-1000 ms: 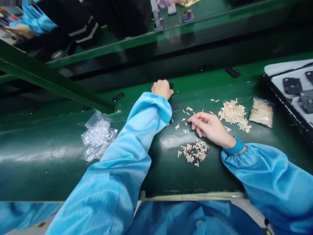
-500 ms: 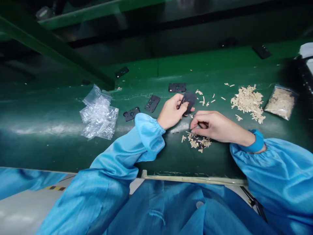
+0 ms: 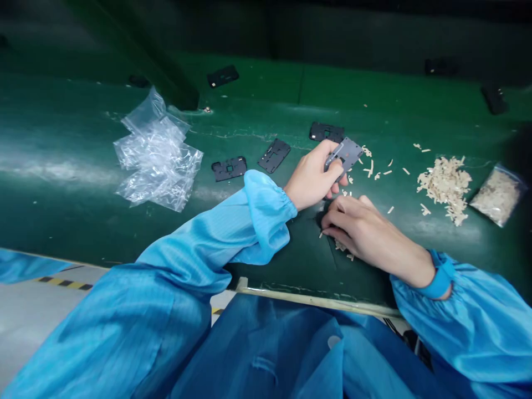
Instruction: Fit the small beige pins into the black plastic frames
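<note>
Head view: the left hand [image 3: 313, 180] has its grip closed on one end of a plate [image 3: 346, 154], held tilted just above the counter [image 3: 62, 210]. The right hand [image 3: 366, 233] lies curled on some strips [image 3: 348, 256]; I cannot tell whether its grip has one. Pinching the plate by its edges seems wise, taking one strip at a time. The plate is thin, dark grey and rectangular, with cutouts.

One plate [image 3: 344, 154] is in the left hand [image 3: 311, 180]. Three plates [image 3: 274, 155] lie just beyond it, and at least three farther off. Right of the right hand [image 3: 366, 233] are one chip heap [image 3: 444, 183] and one filled bag [image 3: 496, 195]. A second heap [image 3: 348, 256] lies under it.
</note>
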